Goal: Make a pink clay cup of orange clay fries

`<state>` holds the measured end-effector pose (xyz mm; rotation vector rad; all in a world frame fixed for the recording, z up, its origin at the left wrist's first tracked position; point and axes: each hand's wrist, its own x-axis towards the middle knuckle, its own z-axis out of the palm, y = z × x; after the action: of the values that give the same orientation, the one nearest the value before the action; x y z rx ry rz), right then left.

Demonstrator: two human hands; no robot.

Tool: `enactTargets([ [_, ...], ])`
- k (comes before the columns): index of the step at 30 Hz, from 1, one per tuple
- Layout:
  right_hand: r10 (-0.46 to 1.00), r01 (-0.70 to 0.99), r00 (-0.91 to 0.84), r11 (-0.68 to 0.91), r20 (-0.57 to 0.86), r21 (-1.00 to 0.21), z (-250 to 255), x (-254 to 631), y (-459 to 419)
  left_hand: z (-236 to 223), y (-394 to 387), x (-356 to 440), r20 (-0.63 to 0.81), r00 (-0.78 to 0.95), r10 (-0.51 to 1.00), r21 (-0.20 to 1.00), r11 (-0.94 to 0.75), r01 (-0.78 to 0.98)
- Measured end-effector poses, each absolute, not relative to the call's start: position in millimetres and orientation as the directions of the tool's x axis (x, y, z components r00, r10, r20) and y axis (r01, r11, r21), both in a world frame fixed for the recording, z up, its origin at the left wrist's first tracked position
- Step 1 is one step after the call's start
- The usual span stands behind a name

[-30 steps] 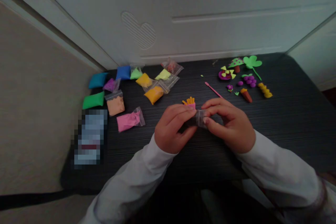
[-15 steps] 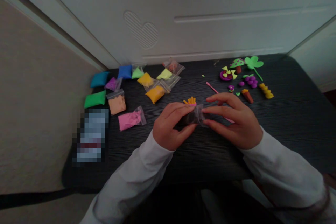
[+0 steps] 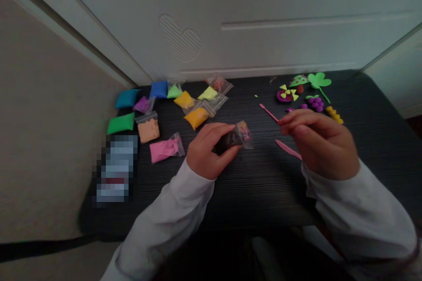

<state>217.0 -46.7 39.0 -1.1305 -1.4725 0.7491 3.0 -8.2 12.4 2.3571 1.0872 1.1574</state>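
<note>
My left hand (image 3: 211,149) is closed around a small clear zip bag (image 3: 231,139) with dark, blackish clay in it. The bag's transparent mouth points right, and yellow and pink colour shows through it. My right hand (image 3: 321,145) is raised to the right, apart from the bag, its fingers drawn together; whether they pinch anything is hidden. Below its fingertips lies a pink modelling stick (image 3: 269,113). A pink plastic clay knife (image 3: 287,148) rests on the table, its right end under my right hand.
Clay bags stand on the dark table's left half, among them pink (image 3: 166,148), peach (image 3: 148,130), orange (image 3: 197,117) and green (image 3: 121,123). A blurred-out phone-like rectangle (image 3: 117,169) lies front left. Clay figures, including grapes (image 3: 316,103) and a green clover (image 3: 319,81), sit back right.
My right hand has let go of the bag's mouth and moved right, its fingers closing together. My left hand has kept the bag, shifting slightly left. The clay knife is more exposed.
</note>
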Motion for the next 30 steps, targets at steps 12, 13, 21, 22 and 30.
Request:
enactTargets([
  [12,0.828,0.745,-0.55,0.546,0.109,-0.383,-3.2,184.6,-45.4,11.8,13.4,-11.4,0.193,-0.103,0.976,0.981,-0.193,0.01],
  [13,0.823,0.753,-0.558,0.557,0.107,-0.351,-7.3,183.9,-45.1,13.0,14.4,-11.6,0.142,-0.084,0.986,0.987,-0.147,-0.064],
  [21,0.805,0.686,-0.585,0.555,0.097,-0.47,-14.3,189.9,-42.1,18.4,14.6,-12.9,-0.109,0.052,0.993,0.94,0.12,-0.32],
  [22,0.809,0.681,-0.581,0.545,0.093,-0.489,-13.5,190.7,-41.9,19.0,14.2,-12.7,-0.117,0.065,0.991,0.934,0.133,-0.331],
  [30,0.815,0.658,-0.576,0.503,0.056,-0.561,-1.5,200.5,-40.9,23.2,12.7,-13.4,-0.177,0.126,0.976,0.897,0.213,-0.388],
])
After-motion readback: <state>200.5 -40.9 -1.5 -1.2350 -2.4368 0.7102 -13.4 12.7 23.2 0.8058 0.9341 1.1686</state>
